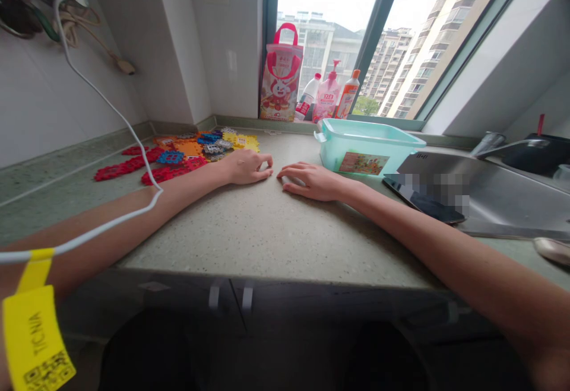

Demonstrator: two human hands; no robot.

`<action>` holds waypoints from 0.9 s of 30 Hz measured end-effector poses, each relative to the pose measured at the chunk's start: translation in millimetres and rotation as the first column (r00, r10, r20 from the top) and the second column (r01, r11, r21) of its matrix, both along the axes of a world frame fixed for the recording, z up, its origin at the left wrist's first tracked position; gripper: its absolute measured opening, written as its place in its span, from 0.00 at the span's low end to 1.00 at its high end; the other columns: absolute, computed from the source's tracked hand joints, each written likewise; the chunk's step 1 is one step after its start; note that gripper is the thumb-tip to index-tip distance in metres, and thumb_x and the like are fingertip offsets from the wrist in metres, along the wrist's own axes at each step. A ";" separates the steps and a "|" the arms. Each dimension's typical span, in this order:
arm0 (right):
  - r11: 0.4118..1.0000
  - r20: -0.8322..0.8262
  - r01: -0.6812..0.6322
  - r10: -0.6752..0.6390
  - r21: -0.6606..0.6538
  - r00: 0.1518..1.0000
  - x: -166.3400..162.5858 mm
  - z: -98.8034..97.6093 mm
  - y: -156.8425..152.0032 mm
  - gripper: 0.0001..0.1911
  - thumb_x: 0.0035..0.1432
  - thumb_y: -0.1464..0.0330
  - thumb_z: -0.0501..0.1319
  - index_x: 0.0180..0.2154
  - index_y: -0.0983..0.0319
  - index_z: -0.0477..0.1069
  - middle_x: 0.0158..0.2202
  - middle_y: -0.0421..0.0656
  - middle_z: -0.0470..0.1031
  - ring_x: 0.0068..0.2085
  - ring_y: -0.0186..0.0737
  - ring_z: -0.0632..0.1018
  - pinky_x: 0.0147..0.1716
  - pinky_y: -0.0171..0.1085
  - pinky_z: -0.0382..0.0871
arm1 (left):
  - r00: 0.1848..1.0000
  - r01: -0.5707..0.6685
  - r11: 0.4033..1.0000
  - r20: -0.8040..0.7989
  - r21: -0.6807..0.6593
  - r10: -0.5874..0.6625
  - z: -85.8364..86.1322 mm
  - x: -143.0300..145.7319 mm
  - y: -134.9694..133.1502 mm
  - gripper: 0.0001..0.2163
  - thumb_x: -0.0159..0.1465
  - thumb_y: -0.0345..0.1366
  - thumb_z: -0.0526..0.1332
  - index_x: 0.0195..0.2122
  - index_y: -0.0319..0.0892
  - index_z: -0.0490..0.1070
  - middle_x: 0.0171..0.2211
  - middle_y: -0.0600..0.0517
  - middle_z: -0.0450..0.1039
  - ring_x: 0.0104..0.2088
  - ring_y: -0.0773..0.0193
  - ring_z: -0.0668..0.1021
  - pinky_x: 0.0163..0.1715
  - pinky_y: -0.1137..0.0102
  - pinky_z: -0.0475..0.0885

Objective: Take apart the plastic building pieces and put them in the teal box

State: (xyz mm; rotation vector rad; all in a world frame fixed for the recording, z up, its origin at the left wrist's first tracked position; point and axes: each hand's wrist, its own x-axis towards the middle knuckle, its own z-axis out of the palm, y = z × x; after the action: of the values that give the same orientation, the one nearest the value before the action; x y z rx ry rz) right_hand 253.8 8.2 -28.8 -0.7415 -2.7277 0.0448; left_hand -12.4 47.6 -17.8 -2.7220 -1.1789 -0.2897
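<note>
Your left hand (247, 167) rests on the counter (249, 231), fingers loosely curled, narrow thumb gap, just beside interlocking plastic tiles (178, 155) heaped toward the counter's back-left corner. Your right hand (314, 181), similarly narrow gap, rests near the teal plastic bin (356, 146) by the back edge.

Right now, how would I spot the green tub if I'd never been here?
Find the big window. On the counter below it, just left of the metal sink, stands the tub. Unlike the grey sink, it's pale mint-green, with a picture label on its front.
</note>
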 end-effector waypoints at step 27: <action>0.987 0.002 -0.055 0.055 0.153 0.998 1.1 4.1 -2.3 0.15 0.74 0.62 0.57 0.51 0.58 0.81 0.49 0.48 0.84 0.47 0.45 0.82 0.52 0.45 0.74 | 1.000 0.013 1.000 0.007 0.000 -0.013 1.7 -2.4 1.8 0.18 0.71 0.51 0.56 0.52 0.46 0.76 0.29 0.52 0.77 0.28 0.61 0.77 0.30 0.69 0.62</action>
State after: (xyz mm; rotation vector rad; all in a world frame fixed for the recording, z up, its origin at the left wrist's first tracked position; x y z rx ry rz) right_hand 254.8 5.9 -24.7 -0.6221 -2.7121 -0.1500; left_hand -14.8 49.4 -16.0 -2.7318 -1.1639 -0.3013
